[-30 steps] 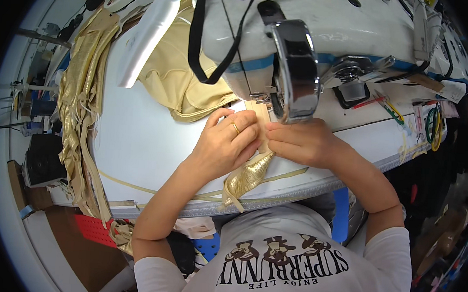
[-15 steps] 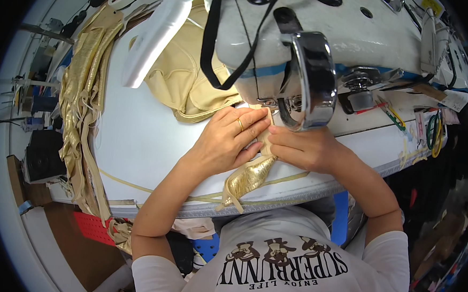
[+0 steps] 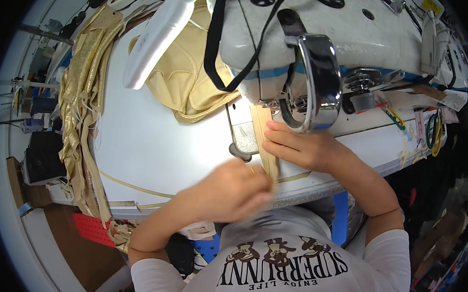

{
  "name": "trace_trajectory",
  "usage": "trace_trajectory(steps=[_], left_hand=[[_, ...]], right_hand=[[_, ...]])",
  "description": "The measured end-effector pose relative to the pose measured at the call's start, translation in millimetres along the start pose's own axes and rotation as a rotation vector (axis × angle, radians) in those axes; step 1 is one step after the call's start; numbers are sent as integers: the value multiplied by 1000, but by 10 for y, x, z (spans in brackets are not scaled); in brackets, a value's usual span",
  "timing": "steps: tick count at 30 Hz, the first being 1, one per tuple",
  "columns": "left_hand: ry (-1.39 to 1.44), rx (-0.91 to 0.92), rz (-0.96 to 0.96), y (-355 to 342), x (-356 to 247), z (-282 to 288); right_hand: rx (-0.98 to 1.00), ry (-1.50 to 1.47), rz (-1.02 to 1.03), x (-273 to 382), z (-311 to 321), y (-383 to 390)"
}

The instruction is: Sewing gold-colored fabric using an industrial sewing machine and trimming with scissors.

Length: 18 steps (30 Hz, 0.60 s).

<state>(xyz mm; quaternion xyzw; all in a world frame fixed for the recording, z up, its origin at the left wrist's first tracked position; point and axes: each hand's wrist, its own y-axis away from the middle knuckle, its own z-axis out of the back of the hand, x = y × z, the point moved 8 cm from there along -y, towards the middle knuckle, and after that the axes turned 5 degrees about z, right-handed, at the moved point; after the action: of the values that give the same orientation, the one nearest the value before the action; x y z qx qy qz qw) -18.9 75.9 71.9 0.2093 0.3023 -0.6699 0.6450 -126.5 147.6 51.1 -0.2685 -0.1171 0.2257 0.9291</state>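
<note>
A beige fabric strip (image 3: 261,131) runs from under the sewing machine's presser foot (image 3: 269,104) toward me across the white table. My right hand (image 3: 301,148) lies beside the strip with its fingers stretched out and their tips on its right edge. Nearer the front table edge, my left hand (image 3: 235,191) is curled round the near end of the strip; its fingers are blurred by motion. The gold part of the fabric is hidden there. Left of the strip, a metal plate (image 3: 243,138) set into the table shows.
The white sewing machine (image 3: 245,45) with its chrome guard (image 3: 323,82) stands ahead. Pale gold fabric (image 3: 194,90) lies left of the needle, under a bright lamp (image 3: 160,45). Gold pieces (image 3: 82,83) hang along the left edge. Scissors (image 3: 435,131) lie at the right.
My left hand has moved from the presser foot toward me, down the strip to its near end, uncovering the metal plate. The right hand stays nearly in place. The gold part is no longer visible.
</note>
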Motion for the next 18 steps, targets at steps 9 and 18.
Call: trace_trajectory(steps=[9,18], left_hand=[[-277,-328,-131,-257,266,113],[-363,-271,-187,-208,334,28]], right_hand=[[-132,36,119,80,51,-13],[-110,-33,133,130,68,-9]])
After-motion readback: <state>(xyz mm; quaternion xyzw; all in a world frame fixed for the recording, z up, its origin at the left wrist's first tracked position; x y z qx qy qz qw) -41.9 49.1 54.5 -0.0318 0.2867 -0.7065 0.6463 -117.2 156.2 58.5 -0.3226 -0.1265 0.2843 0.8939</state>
